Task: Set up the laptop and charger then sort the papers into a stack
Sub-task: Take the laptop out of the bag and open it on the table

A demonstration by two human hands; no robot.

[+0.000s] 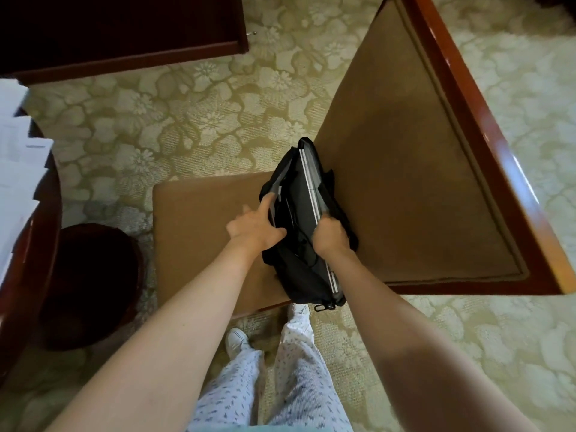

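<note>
Left hand (255,232), right hand (331,238) gripping bag (294,285) rims, laptop (307,173) edge exposed

Both forearms (199,307) are bare. Loose white trousers (299,385) carry a small dark-blue sprig print, above plain white shoes (236,339).

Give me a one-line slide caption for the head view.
Left hand and right hand hold open a black laptop bag on a brown chair seat, the laptop visible inside.
</note>
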